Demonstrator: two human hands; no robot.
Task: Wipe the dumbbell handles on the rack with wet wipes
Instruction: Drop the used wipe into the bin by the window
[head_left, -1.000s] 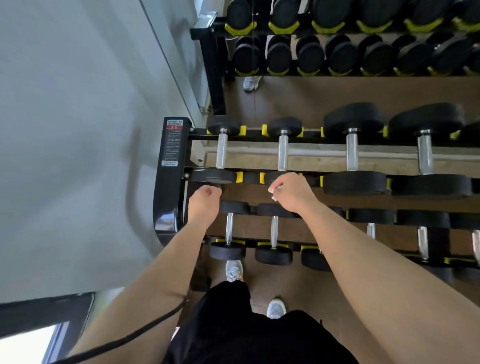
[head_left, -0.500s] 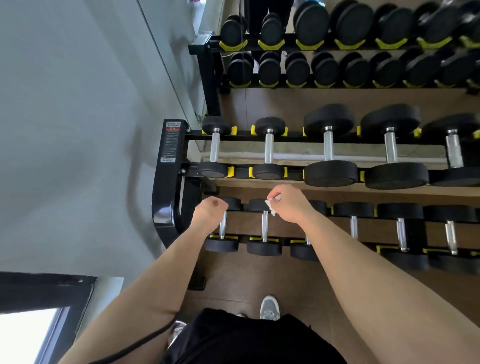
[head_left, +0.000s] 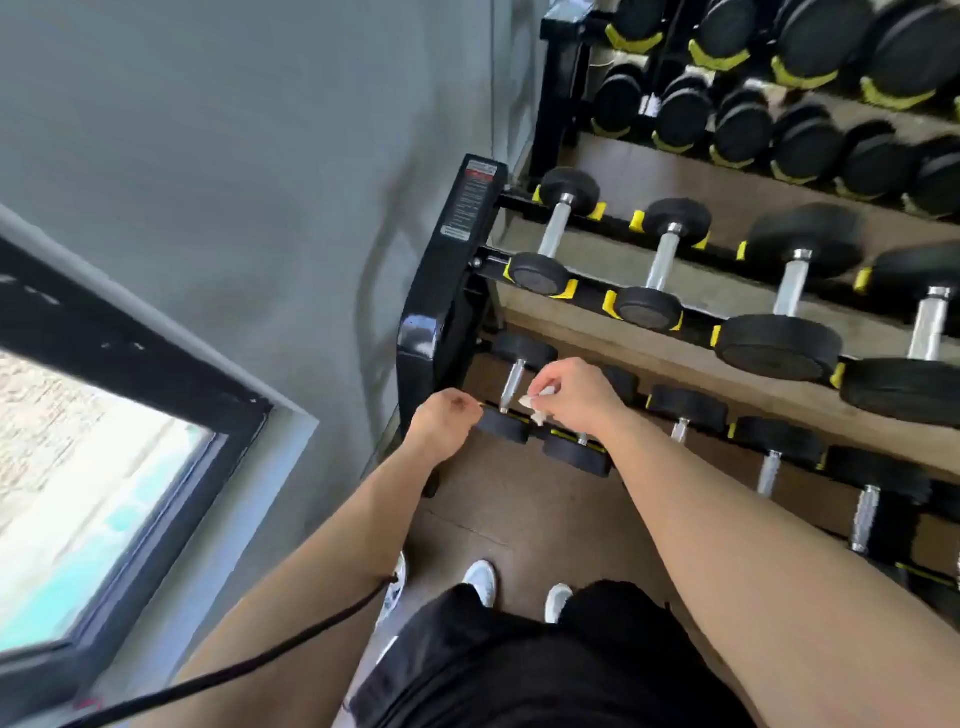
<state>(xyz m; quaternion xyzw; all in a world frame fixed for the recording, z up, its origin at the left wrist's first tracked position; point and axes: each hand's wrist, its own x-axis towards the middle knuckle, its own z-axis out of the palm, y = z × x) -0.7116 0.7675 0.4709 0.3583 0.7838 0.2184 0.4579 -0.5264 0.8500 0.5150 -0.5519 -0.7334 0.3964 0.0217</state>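
Observation:
A black dumbbell rack (head_left: 445, 291) holds rows of black dumbbells with chrome handles. My right hand (head_left: 576, 393) pinches a crumpled white wet wipe (head_left: 535, 404) just right of the chrome handle (head_left: 511, 383) of the leftmost dumbbell on the lower shelf. My left hand (head_left: 444, 420) is curled at the near end weight (head_left: 501, 426) of that dumbbell; its fingers are hidden, so I cannot see whether they grip it.
The upper shelf carries larger dumbbells (head_left: 658, 265). A second rack of dumbbells (head_left: 737, 124) stands behind. A grey wall (head_left: 234, 156) and a window frame (head_left: 156, 364) are on the left. My white shoes (head_left: 480, 579) stand on the brown floor.
Both hands dropped from the upper shelf's front rail to the lower shelf's leftmost dumbbell. The view swung left and tilted, bringing the window into sight.

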